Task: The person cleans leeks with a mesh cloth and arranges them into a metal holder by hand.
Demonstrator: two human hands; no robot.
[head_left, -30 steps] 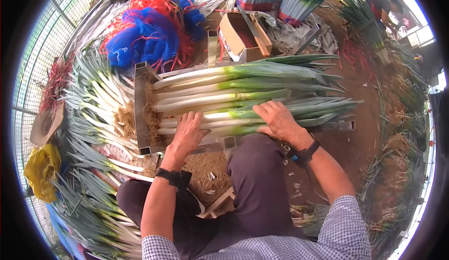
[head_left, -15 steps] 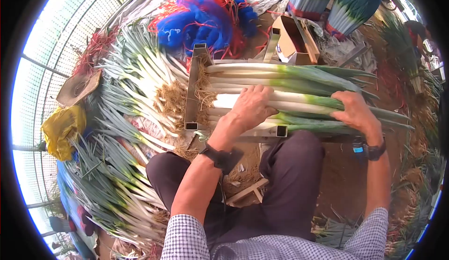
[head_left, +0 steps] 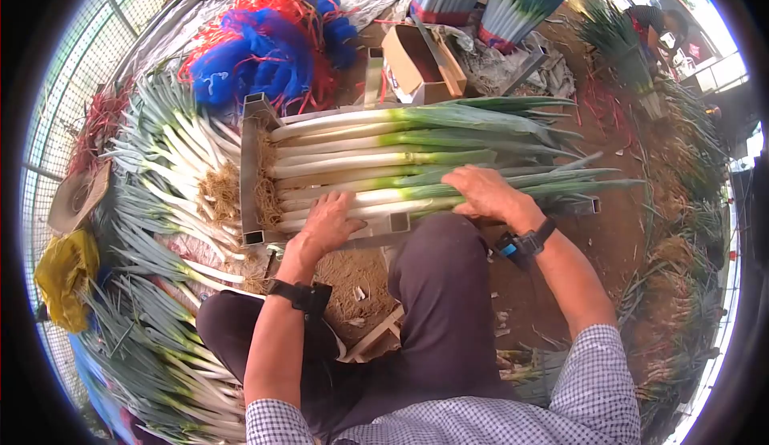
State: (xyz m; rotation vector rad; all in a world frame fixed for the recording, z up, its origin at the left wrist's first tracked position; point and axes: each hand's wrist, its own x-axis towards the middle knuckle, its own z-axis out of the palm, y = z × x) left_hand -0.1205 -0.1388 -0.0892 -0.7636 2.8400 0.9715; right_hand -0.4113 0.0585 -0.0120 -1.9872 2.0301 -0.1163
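Long green onions [head_left: 344, 157] with white stalks and green leaves lie side by side across a metal frame. Their roots are lined up against the frame's left end plate [head_left: 250, 173]. My left hand [head_left: 322, 222] is curled over the white stalks at the near edge, thumb towards me. Further right, my right hand [head_left: 487, 193] closes round the green part of the same near onions. Part of those onions is hidden under my hands.
Heaps of loose green onions [head_left: 172, 285] lie to the left. Blue netting [head_left: 256, 60] and red ties sit behind them. Past the frame are an open cardboard box [head_left: 412, 56] and netted bundles [head_left: 521, 0]. A person [head_left: 657, 24] bends at the far right.
My hands have moved from the middle of the row to its near edge, with onions now lying there. My right hand has come closer to my left. The whole view has shifted.
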